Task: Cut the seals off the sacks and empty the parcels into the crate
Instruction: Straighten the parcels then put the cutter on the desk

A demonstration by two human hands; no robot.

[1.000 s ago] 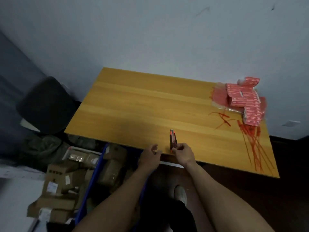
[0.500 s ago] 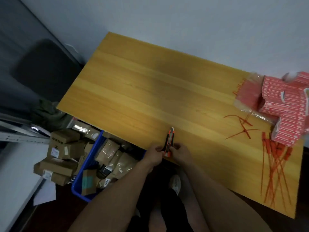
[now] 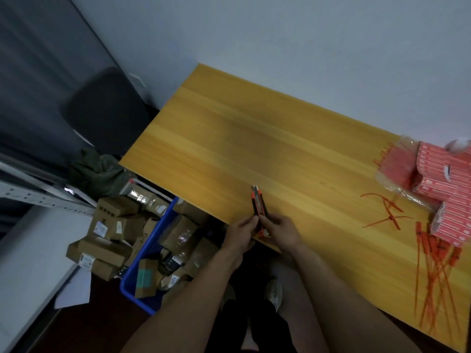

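An orange and black utility knife [image 3: 259, 205] lies on the near edge of the wooden table [image 3: 254, 149], its tip pointing away from me. My left hand [image 3: 242, 233] and my right hand [image 3: 279, 231] both pinch its near end. Below the table's left corner stands a blue crate [image 3: 150, 245] filled with several brown parcels [image 3: 178, 233]. Red plastic seals [image 3: 438, 273] lie scattered on the table's right side. No sack is in view.
Stacks of red seal packs [image 3: 448, 189], some in clear plastic, sit at the table's far right. More cardboard boxes [image 3: 112, 225] are piled on the floor left of the crate. A dark chair [image 3: 107, 110] and a green bag [image 3: 96, 171] stand further left.
My view has swung down and to the left, bringing the crate and boxes into sight. Both hands have closed onto the knife's near end; the knife stays at the table edge.
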